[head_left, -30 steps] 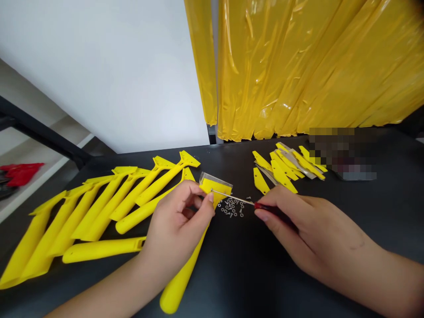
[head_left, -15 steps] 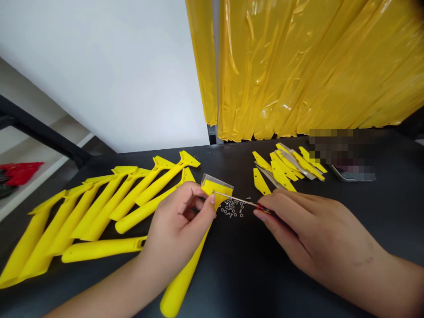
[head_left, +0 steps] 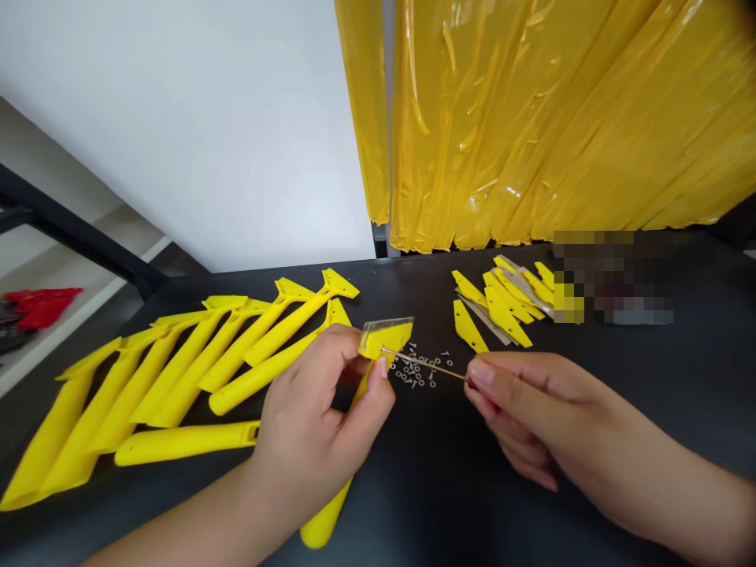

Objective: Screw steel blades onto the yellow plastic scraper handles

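Observation:
My left hand point(head_left: 324, 409) is closed on a yellow scraper point(head_left: 387, 339), pinching it near its head. A thin clear strip runs along the head's far edge, and the long handle slants down toward me. In my right hand point(head_left: 531, 417) is a screwdriver point(head_left: 428, 365); its thin metal shaft points left and the tip meets a screw on the scraper's head. My fingers hide most of its red grip. Just beyond the shaft, small loose screws and nuts point(head_left: 416, 370) lie scattered on the black table.
Several yellow scraper handles point(head_left: 177, 370) lie in a slanted row at the left, one lying apart nearer me point(head_left: 183, 443). Yellow angled plates and metal blades point(head_left: 502, 303) are piled at the back right. Yellow plastic sheeting point(head_left: 531, 118) hangs behind the table point(head_left: 449, 488).
The scraper's head has turned and tilted in my left hand, its handle end swinging slightly right. My right hand has rolled around the screwdriver, and its lower fingers now show.

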